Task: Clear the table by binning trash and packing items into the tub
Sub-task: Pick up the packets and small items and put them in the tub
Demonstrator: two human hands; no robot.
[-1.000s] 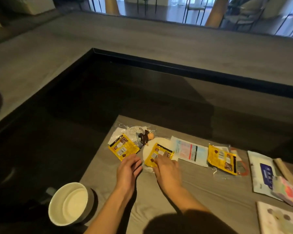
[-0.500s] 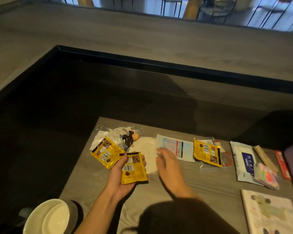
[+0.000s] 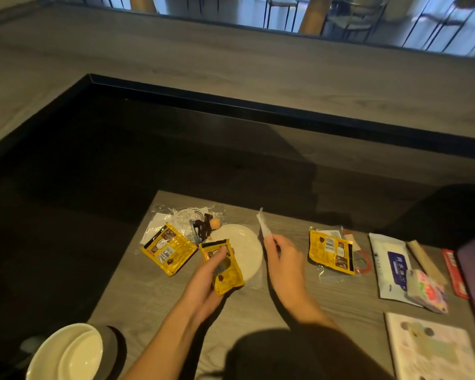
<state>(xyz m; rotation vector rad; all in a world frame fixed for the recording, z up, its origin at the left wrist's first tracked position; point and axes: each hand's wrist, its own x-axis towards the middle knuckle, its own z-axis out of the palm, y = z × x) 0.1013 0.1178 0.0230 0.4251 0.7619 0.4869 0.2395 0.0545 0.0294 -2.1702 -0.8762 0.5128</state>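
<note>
Slippage is risked as the yellow packet (image 3: 222, 267) is pinched in the left hand (image 3: 203, 281) and the thin wrapper (image 3: 264, 225) is nipped edge-on by the right hand (image 3: 281, 259).

The left hand (image 3: 203, 281) holds a packet (image 3: 222, 266) over the table (image 3: 154, 286), with a second packet (image 3: 167, 247) lying just to its left and a round disc (image 3: 244, 248) just to its right. Beyond the left hand sits a small figure (image 3: 205, 227) on a wrapper (image 3: 188, 215). The right hand (image 3: 284, 259) lifts a slip (image 3: 263, 224); to its right lie a third packet (image 3: 331, 250), then a pouch (image 3: 391, 266), and a bowl (image 3: 66, 352) sits nearer than the left hand, to its left.
</note>
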